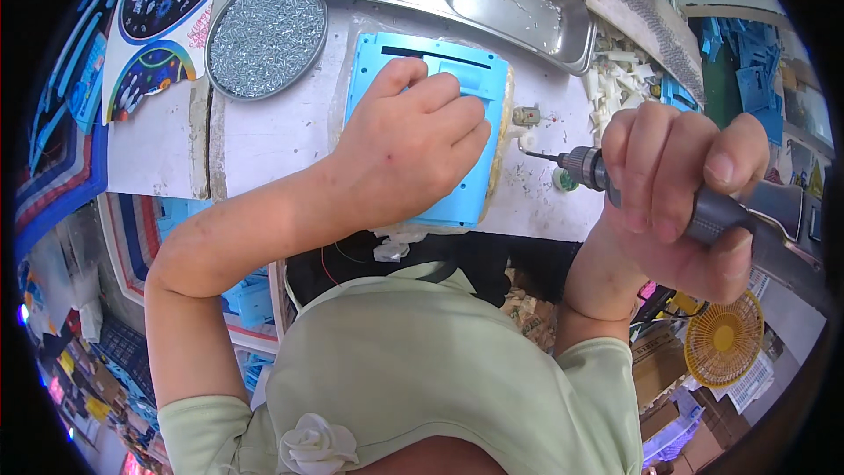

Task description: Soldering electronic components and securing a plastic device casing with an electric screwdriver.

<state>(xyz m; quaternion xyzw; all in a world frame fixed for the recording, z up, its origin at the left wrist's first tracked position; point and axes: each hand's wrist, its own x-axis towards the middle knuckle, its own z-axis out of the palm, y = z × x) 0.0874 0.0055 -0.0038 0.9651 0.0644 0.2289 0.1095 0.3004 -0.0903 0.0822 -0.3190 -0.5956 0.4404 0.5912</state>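
A light blue plastic housing (pixel 470 178) with a dark slot near its far edge lies on the table in front of me. My left hand (pixel 409 145) rests over its middle, fingers curled down and closed. Whatever those fingers pinch is hidden beneath them. To the right, my right hand (pixel 673 180) is wrapped round a dark electric screwdriver (pixel 716 218). Its thin bit (pixel 541 156) points left and stays apart from the housing. A small metal motor (pixel 526 116) is beside the housing's right edge, just beyond the bit.
A round dish of screws (pixel 266 37) stands at the far left. Behind the housing is a metal compartment tray (pixel 519 13) holding small parts. White plastic pieces (pixel 617 75) are heaped at the right, and a yellow basket (pixel 723 339) sits below the table at right.
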